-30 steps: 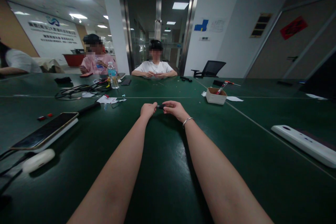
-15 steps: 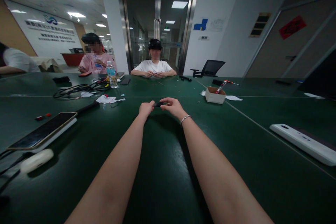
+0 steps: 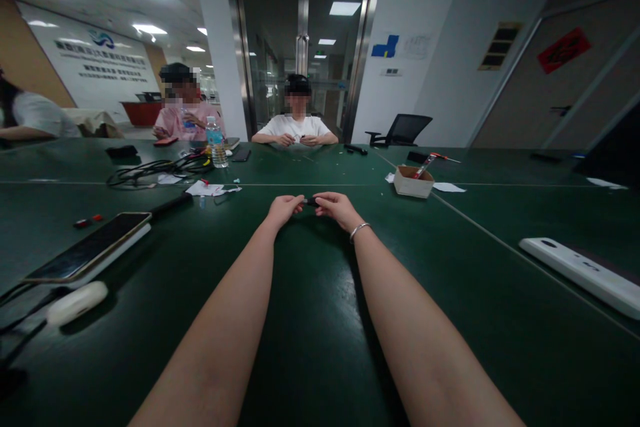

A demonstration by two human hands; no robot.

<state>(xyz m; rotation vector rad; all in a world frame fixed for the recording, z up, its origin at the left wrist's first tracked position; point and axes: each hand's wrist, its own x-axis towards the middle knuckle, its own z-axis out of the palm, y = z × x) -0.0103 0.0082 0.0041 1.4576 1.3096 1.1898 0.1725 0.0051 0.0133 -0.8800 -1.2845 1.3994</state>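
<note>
A small, dark, stick-like object (image 3: 311, 201) spans the short gap between my hands, just above the green table (image 3: 310, 293). Its exact kind is too small to make out. My left hand (image 3: 284, 209) pinches the left end between thumb and fingers. On the other end, the fingers of my right hand (image 3: 341, 209) are closed, with a silver bangle (image 3: 359, 231) around that wrist. Both forearms reach forward across the tabletop.
To the left lie a phone (image 3: 90, 247) on a white block, a white rounded device (image 3: 77, 303), tangled cables (image 3: 150, 172) and a water bottle (image 3: 217, 143). A small box (image 3: 413, 183) and a white device (image 3: 580, 275) sit right. People sit opposite.
Both hands appear slightly lower and further right in view, as do the surroundings. My left fingers now cover more of the dark object's left end.
</note>
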